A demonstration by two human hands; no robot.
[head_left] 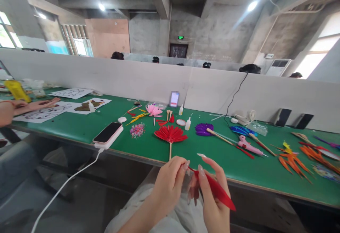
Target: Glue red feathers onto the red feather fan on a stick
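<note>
At the left of the frame, a phone (108, 132) lies on the green tabletop (140, 146). At the lower centre, the left hand (168, 178) has its grip pinched on the thin end of a red feather (219, 192); the right hand (216, 204) has its grip partly closed around the feather, one finger raised. Further right lies a pink glue gun (249, 145).

Long red feather (220, 193): partly hidden by thumb of right hand (214, 210); thin end covered by fingertips of left hand (170, 178). Pile of tiny multicoloured bits (137, 130): single pieces too small to tell. Upright phone with pale screen (174, 99): display blurred out. White charging cable (66, 179): cut off by bottom edge. Co-worker's bare forearm (5, 112): cut off at left. Dark-haired heads (249, 68): lower parts hidden behind white partition (148, 80).
</note>
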